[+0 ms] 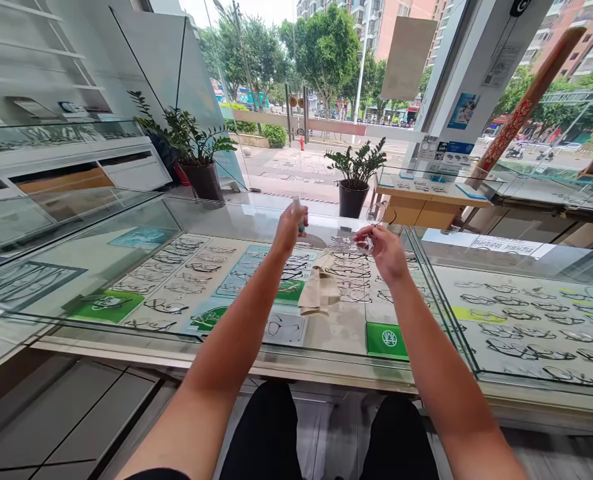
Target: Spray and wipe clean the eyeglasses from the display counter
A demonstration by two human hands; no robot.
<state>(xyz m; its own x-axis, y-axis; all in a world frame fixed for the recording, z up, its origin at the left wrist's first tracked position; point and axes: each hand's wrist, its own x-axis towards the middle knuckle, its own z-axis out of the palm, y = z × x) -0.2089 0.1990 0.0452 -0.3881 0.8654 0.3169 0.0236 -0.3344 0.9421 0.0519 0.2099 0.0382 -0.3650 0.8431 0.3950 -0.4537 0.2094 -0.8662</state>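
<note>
Over the glass counter, my left hand [290, 223] is wrapped round a small bottle [296, 200]; its pale top shows above the fingers, and most of its body is hidden. To the right, my right hand [384, 247] pinches a pair of thin-framed eyeglasses [376, 215], raised above the counter. The two hands are apart. Between and below them, a crumpled beige cloth [321, 290] lies on the glass top.
The glass display counter [336, 363] holds rows of eyeglasses [354, 273] under its top, with a green card [386, 340] near the front. Another glass case [536, 320] adjoins on the right. Potted plants [355, 177] stand beyond, before a large window.
</note>
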